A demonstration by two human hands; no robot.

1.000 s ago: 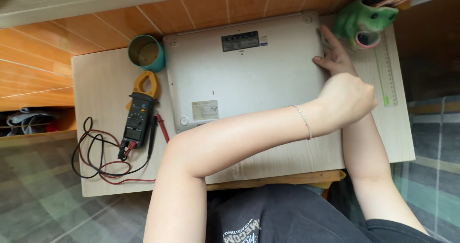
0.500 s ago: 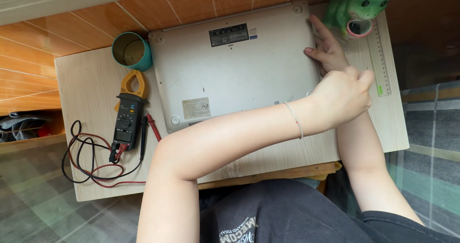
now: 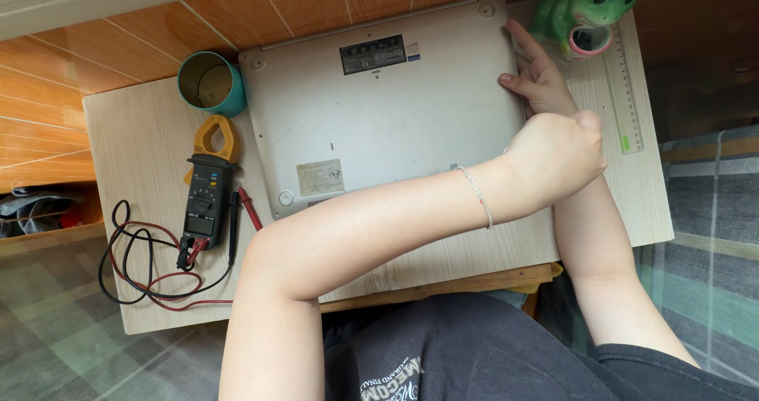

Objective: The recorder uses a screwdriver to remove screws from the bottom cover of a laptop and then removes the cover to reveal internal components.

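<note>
**Working at the laptop's right edge, base cover on**

Starting at centre left, our clamp meter point(image 3: 207, 188) and its leads point(image 3: 150, 267) lie untouched beside a teal cup point(image 3: 212, 83). In the middle, the upturned laptop point(image 3: 379, 116) keeps its base cover on. At centre right, our left hand point(image 3: 563, 158) is fisted, contents hidden; our right hand point(image 3: 538, 73) rests open fingers on the edge.

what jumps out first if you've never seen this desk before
An upturned silver laptop fills the middle of the small wooden table, with the left hand fisted over its right edge and the right hand fingering that same edge. A green frog-shaped mug sits at the far right corner; a clamp meter with coiled leads lies left.
</note>
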